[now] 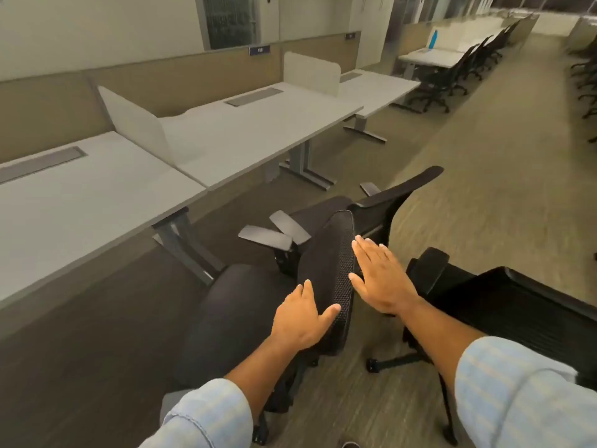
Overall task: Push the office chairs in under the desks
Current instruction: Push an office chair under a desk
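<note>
A black office chair with a mesh back [332,270] stands in the aisle in front of me, its seat [235,305] facing the white desks [97,202] on the left. My left hand [302,320] lies on the near edge of the chair's back, fingers and thumb wrapped loosely on it. My right hand [379,274] is flat and spread against the back's right side. A second black chair [400,192] stands just beyond, and a third [504,302] is close on my right.
A row of white desks [258,127] with low dividers [135,124] and grey metal legs [184,244] runs along the left wall. More black chairs [452,76] stand at far desks. Carpeted aisle [500,156] stretches ahead on the right.
</note>
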`<action>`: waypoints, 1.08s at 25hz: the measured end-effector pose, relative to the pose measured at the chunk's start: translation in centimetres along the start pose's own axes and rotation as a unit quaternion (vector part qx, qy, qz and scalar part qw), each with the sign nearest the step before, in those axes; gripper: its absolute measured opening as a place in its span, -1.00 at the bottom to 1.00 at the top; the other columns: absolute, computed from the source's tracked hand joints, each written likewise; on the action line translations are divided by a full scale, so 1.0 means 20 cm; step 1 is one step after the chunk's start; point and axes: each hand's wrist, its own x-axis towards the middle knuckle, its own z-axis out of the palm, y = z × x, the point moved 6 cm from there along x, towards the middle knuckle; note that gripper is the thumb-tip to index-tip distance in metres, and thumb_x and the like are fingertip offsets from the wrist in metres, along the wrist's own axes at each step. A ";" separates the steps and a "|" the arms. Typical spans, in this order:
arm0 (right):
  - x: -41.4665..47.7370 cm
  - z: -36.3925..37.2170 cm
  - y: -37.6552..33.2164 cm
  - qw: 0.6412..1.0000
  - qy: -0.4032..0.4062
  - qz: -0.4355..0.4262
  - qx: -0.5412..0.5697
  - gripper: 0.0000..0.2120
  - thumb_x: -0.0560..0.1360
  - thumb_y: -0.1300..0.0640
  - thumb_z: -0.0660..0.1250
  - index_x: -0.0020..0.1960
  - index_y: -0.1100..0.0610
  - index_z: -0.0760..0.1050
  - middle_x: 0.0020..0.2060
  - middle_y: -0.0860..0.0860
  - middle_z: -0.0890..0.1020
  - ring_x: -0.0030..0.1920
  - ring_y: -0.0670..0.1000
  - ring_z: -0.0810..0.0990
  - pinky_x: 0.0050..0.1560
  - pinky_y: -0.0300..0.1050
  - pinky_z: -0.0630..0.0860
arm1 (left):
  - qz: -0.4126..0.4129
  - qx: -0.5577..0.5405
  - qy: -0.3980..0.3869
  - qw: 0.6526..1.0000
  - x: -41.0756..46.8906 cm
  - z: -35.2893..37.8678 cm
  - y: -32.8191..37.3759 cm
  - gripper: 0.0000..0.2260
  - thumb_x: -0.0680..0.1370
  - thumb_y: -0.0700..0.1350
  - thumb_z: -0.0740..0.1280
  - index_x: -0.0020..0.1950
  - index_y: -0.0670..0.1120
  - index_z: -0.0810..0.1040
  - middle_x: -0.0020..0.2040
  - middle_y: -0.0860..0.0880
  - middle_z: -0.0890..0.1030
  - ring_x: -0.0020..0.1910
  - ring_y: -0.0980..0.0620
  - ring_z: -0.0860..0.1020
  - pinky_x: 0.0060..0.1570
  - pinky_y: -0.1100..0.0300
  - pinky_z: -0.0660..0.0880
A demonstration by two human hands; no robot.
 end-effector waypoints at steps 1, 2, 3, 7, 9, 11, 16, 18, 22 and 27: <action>0.05 0.01 0.02 0.999 -0.007 -0.038 -0.015 -0.25 0.72 -0.20 0.17 0.75 0.16 0.05 0.75 0.12 0.13 0.74 0.12 0.06 0.72 0.14 0.02 | -0.011 -0.020 -0.039 0.999 0.03 0.04 0.02 -0.04 0.64 0.47 0.17 0.78 -0.13 -0.04 0.78 -0.16 0.13 0.74 -0.17 0.16 0.66 -0.19 0.24; 0.10 0.02 0.05 0.998 -0.029 -0.057 -0.023 -0.24 0.71 -0.22 0.17 0.75 0.16 0.06 0.74 0.12 0.14 0.74 0.12 0.08 0.72 0.15 0.04 | -0.025 -0.029 -0.075 0.996 0.05 0.06 0.05 -0.04 0.63 0.47 0.21 0.78 -0.13 -0.02 0.77 -0.16 0.14 0.73 -0.17 0.19 0.65 -0.18 0.26; 0.16 0.02 0.09 0.995 -0.040 -0.081 -0.031 -0.23 0.71 -0.24 0.16 0.75 0.16 0.07 0.74 0.12 0.15 0.73 0.12 0.09 0.72 0.15 0.05 | -0.038 -0.046 -0.092 0.994 0.07 0.06 0.08 -0.04 0.62 0.46 0.24 0.77 -0.13 0.03 0.76 -0.16 0.19 0.70 -0.17 0.24 0.63 -0.16 0.30; 0.40 0.05 0.15 0.977 -0.088 -0.177 -0.076 -0.24 0.72 -0.30 0.08 0.74 0.15 0.12 0.73 0.11 0.21 0.72 0.11 0.15 0.72 0.16 0.03 | -0.073 -0.108 -0.066 0.989 0.09 0.08 0.23 -0.20 0.61 0.41 0.34 0.62 -0.14 0.32 0.42 -0.13 0.56 0.33 -0.15 0.59 0.35 -0.18 0.57; 0.49 0.08 0.18 0.967 -0.116 -0.212 -0.081 -0.25 0.72 -0.32 0.05 0.73 0.14 0.16 0.72 0.10 0.25 0.71 0.10 0.16 0.71 0.15 0.01 | -0.108 -0.108 -0.052 0.987 0.10 0.12 0.28 -0.11 0.63 0.38 0.34 0.73 -0.16 0.15 0.53 -0.15 0.49 0.44 -0.16 0.53 0.39 -0.18 0.55; 0.56 0.13 0.19 0.958 -0.141 -0.233 -0.085 -0.25 0.72 -0.35 0.01 0.72 0.12 0.19 0.71 0.07 0.26 0.72 0.08 0.15 0.71 0.14 -0.01 | -0.142 -0.090 -0.027 0.986 0.09 0.17 0.31 -0.11 0.68 0.33 0.30 0.78 -0.15 -0.01 0.66 -0.16 0.35 0.57 -0.19 0.42 0.48 -0.18 0.48; 0.59 0.21 0.16 0.944 -0.145 -0.287 -0.078 -0.26 0.71 -0.37 -0.08 0.71 0.08 0.24 0.72 0.05 0.24 0.73 0.10 0.08 0.71 0.18 -0.05 | -0.194 0.004 0.065 0.979 0.02 0.23 0.37 -0.29 0.76 0.26 0.14 0.76 -0.12 0.06 0.59 -0.17 0.44 0.48 -0.21 0.51 0.36 -0.19 0.54; 0.59 0.24 0.14 0.943 -0.145 -0.294 -0.064 -0.31 0.73 -0.33 -0.06 0.70 0.06 0.28 0.72 0.05 0.25 0.73 0.11 0.09 0.71 0.18 -0.06 | -0.197 0.029 0.073 0.977 0.01 0.24 0.37 -0.31 0.76 0.27 0.11 0.76 -0.11 0.07 0.54 -0.17 0.49 0.42 -0.20 0.55 0.30 -0.18 0.57; 0.60 0.24 0.03 0.950 -0.109 -0.292 0.000 -0.43 0.74 -0.20 0.03 0.56 0.04 0.52 0.62 0.05 0.45 0.68 0.12 0.25 0.69 0.21 -0.02 | -0.199 0.003 0.076 0.977 -0.04 0.21 0.27 -0.33 0.74 0.30 0.12 0.74 -0.06 0.13 0.47 -0.15 0.54 0.35 -0.21 0.58 0.21 -0.19 0.55; 0.57 0.23 -0.08 0.956 -0.047 -0.286 0.054 -0.39 0.62 -0.18 0.02 0.31 0.06 0.73 0.38 0.07 0.68 0.53 0.17 0.49 0.63 0.28 0.14 | -0.197 0.019 0.087 0.976 -0.11 0.18 0.15 -0.34 0.72 0.34 0.13 0.71 -0.03 0.18 0.43 -0.12 0.57 0.31 -0.20 0.60 0.18 -0.18 0.56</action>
